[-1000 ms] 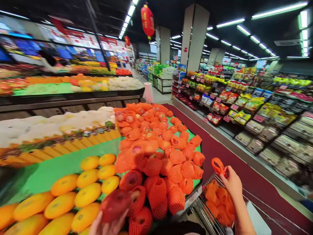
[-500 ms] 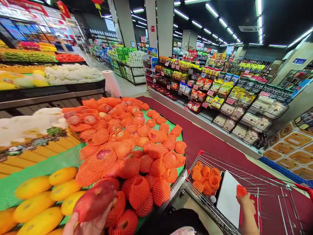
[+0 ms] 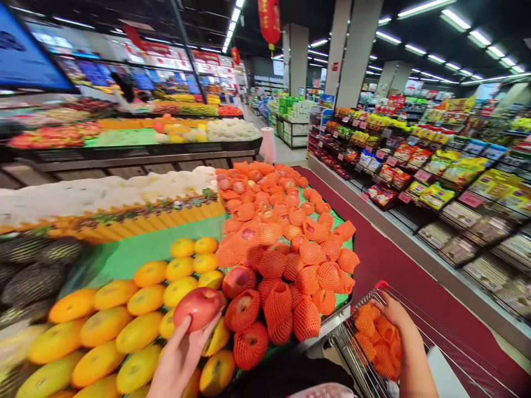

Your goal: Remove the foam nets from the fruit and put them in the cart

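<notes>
My left hand (image 3: 188,345) grips a bare red apple (image 3: 198,308) above the yellow melons (image 3: 143,331) at the front of the stand. My right hand (image 3: 392,310) is over the near end of a metal shopping cart (image 3: 384,284), fingers apart, with no separate item visible in it. Beneath it, several crumpled orange foam nets (image 3: 375,345) lie in the cart; my hand and forearm hide part of them. To the right of the left hand, many apples in orange foam nets (image 3: 271,262) are heaped on the stand, several with red skin showing.
Pale wrapped produce (image 3: 124,190) lines the stand's back left, with dark netted produce (image 3: 35,279) at the far left. A white flat box (image 3: 446,376) lies in the cart. Snack shelves (image 3: 415,166) run along the right, beyond the dark red floor strip (image 3: 385,254).
The view has turned left. My right hand has moved from above the white box to over the foam nets, and the orange foam net it held is no longer distinct. My left hand keeps the apple.
</notes>
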Motion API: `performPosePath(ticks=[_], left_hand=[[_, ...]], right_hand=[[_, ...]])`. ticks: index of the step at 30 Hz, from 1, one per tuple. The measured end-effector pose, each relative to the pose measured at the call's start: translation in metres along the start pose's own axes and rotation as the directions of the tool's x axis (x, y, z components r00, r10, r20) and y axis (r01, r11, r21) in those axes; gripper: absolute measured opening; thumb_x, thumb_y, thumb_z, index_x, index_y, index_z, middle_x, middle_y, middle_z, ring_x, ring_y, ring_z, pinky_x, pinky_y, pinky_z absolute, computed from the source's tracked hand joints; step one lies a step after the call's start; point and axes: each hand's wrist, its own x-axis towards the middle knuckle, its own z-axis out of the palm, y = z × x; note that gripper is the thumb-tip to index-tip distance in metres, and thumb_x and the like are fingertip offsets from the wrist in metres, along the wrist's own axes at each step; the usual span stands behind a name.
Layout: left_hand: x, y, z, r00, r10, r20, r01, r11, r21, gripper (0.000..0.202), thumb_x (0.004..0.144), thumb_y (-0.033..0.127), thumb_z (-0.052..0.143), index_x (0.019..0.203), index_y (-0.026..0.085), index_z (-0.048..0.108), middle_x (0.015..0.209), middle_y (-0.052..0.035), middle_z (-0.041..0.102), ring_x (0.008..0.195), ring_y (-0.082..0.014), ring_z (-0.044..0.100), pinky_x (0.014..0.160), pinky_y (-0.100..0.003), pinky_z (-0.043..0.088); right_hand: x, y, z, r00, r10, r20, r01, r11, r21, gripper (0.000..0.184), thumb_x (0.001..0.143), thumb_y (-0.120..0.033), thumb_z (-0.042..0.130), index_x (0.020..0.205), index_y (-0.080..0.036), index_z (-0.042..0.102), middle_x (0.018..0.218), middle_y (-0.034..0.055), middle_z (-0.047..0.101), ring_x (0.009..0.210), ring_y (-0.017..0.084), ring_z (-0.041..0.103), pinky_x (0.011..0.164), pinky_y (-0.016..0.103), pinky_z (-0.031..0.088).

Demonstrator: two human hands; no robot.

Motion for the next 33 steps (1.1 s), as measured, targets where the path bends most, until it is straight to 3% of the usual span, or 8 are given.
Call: performPosePath(ticks=[4,7,9,12,15,25,29,33], left_hand=[[-0.017,0.0,-0.019,0.969,0.186,-0.164,-0.134,0.949,0.284,0.075,0.062,0.048,0.097,0.127,0.023,0.069,0.134,-0.01,0.074,0.132,-0.0363,0.07,0.095,-0.04,0.072],[-0.027,0.001,-0.031,0.881,0.427,-0.204,-0.201,0.728,0.656,0.091,0.052,0.061,0.095,0.127,0.02,0.063,0.13,-0.014,0.072,0.121,-0.0414,0.072,0.109,-0.061,0.063],[-0.031,0.003,-0.035,0.829,0.544,-0.131,-0.2,0.506,0.839,0.099,0.049,0.069,0.092,0.128,0.019,0.06,0.131,-0.0168,0.07,0.123,-0.0448,0.069,0.115,-0.067,0.055],[-0.034,0.003,-0.037,0.831,0.555,-0.045,-0.145,0.293,0.945,0.098,0.058,0.075,0.081,0.135,0.02,0.057,0.136,-0.0186,0.069,0.123,-0.0455,0.068,0.107,-0.063,0.058],[-0.034,0.001,-0.038,0.856,0.516,-0.023,-0.08,0.178,0.981,0.092,0.069,0.072,0.074,0.142,0.02,0.053,0.143,-0.0187,0.066,0.127,-0.0452,0.067,0.099,-0.057,0.06],[-0.004,0.002,-0.061,0.829,0.547,0.115,-0.076,-0.094,0.993,0.077,0.087,0.066,0.063,0.147,0.021,0.048,0.145,-0.0168,0.063,0.131,-0.043,0.064,0.097,-0.052,0.06],[0.014,-0.002,-0.066,0.838,0.487,0.244,-0.195,-0.15,0.969,0.073,0.088,0.055,0.065,0.15,0.02,0.048,0.15,-0.0169,0.061,0.136,-0.0439,0.061,0.108,-0.058,0.057],[0.027,-0.008,-0.077,0.84,0.459,0.29,-0.277,-0.098,0.956,0.076,0.09,0.054,0.065,0.157,0.022,0.044,0.155,-0.017,0.057,0.143,-0.0434,0.056,0.116,-0.061,0.053]], right_hand=[[0.019,-0.086,-0.017,0.945,-0.323,0.047,0.314,0.94,0.131,0.064,0.099,-0.055,0.051,0.146,-0.015,0.069,0.15,0.0219,0.07,0.136,0.039,0.07,0.117,0.054,0.054],[0.006,-0.153,-0.011,0.823,-0.563,0.072,0.514,0.794,0.324,0.061,0.101,-0.06,0.054,0.146,-0.021,0.069,0.149,0.0169,0.072,0.136,0.036,0.07,0.118,0.054,0.055],[-0.008,-0.193,0.004,0.711,-0.692,0.13,0.591,0.687,0.423,0.052,0.103,-0.055,0.056,0.141,-0.024,0.073,0.146,0.0141,0.075,0.135,0.033,0.071,0.12,0.053,0.055],[-0.027,-0.236,0.038,0.527,-0.818,0.23,0.686,0.569,0.453,0.041,0.106,-0.04,0.052,0.134,-0.022,0.076,0.141,0.0143,0.077,0.133,0.031,0.071,0.119,0.051,0.055],[-0.038,-0.263,0.073,0.444,-0.843,0.305,0.757,0.535,0.375,0.041,0.105,-0.029,0.049,0.135,-0.018,0.074,0.14,0.0173,0.075,0.132,0.033,0.07,0.117,0.051,0.056],[-0.05,-0.266,0.091,0.347,-0.832,0.433,0.768,0.517,0.378,0.029,0.095,-0.014,0.048,0.106,-0.022,0.074,0.108,0.0082,0.08,0.102,0.025,0.074,0.089,0.035,0.052],[-0.042,-0.258,0.096,0.432,-0.767,0.475,0.74,0.602,0.299,0.023,0.085,-0.008,0.051,0.083,-0.022,0.069,0.093,0.0062,0.077,0.091,0.026,0.073,0.08,0.035,0.05],[-0.039,-0.261,0.102,0.551,-0.708,0.441,0.661,0.693,0.288,0.035,0.075,-0.009,0.064,0.106,-0.025,0.073,0.111,0.0074,0.077,0.104,0.03,0.073,0.088,0.038,0.054]])
